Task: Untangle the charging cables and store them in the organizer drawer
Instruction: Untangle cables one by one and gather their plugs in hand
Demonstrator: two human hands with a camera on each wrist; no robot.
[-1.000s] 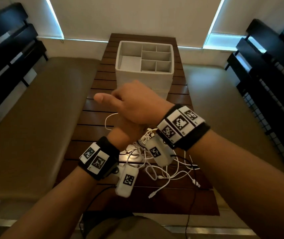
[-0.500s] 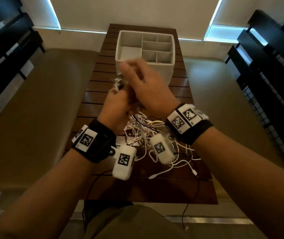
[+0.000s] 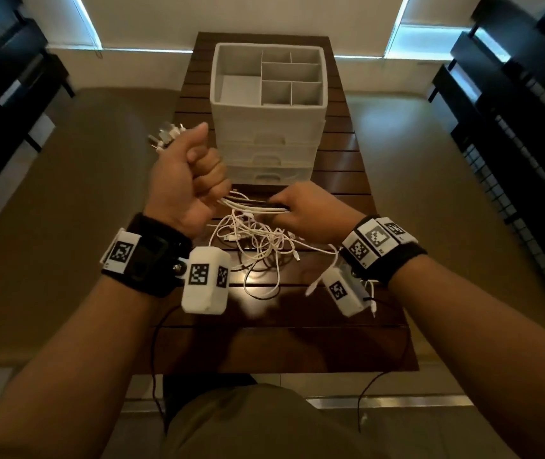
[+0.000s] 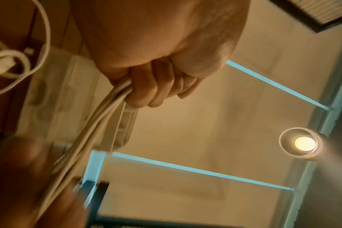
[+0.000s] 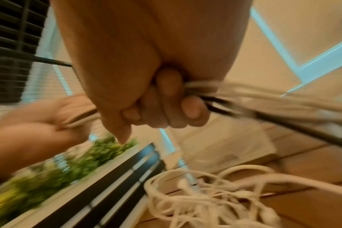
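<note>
White cables stretch in a bundle between both hands above the middle of the wooden table. The left hand is fisted round them, plug ends sticking out past its thumb; the right hand curls its fingers round the same bundle. Loose loops lie tangled beneath. The organizer stands toward the far edge, drawers closed.

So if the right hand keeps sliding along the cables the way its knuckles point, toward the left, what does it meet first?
Probably the left hand. The right hand grips the same cable bundle, and nothing else shows on the stretch between the fists. Depth is hard to judge.
</note>
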